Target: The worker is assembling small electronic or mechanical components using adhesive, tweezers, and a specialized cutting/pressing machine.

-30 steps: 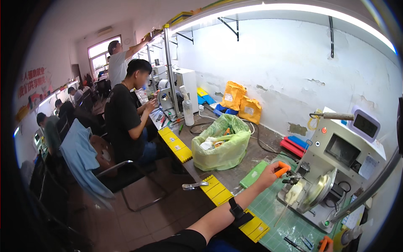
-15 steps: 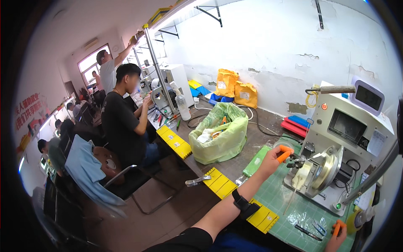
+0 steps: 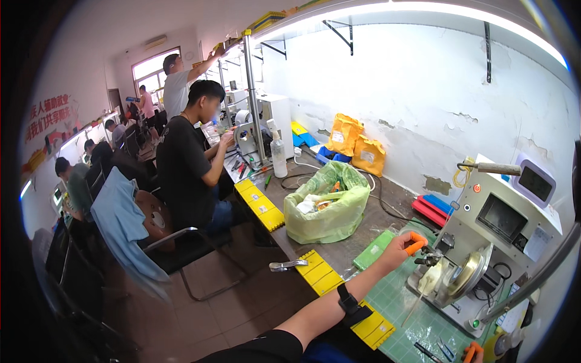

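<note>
My left hand (image 3: 399,249), with orange finger covers, reaches over the green cutting mat (image 3: 396,293) to the small metal fixture (image 3: 427,259) on the front of a bench-top machine (image 3: 478,202). Its thumb and finger are pinched together beside the fixture; whatever is between them is too small to make out. A wheel-like spool (image 3: 474,271) sits on the machine just right of the fixture. At the lower right edge, my right hand (image 3: 474,353) shows only its orange-covered fingers, near tweezers (image 3: 446,349) on the mat, and its grip is hidden.
A bin lined with a pale green bag (image 3: 327,218) stands left of the machine. Yellow strips (image 3: 324,272) line the bench edge, with a metal clamp (image 3: 288,265) jutting out. Red trays (image 3: 428,210) lie by the wall. Farther left, a co-worker (image 3: 190,145) sits at the bench.
The view has shifted, so the bench sits differently in the picture. My left hand stays by the fixture, its fingers still pinched. Less of my right hand shows at the lower edge.
</note>
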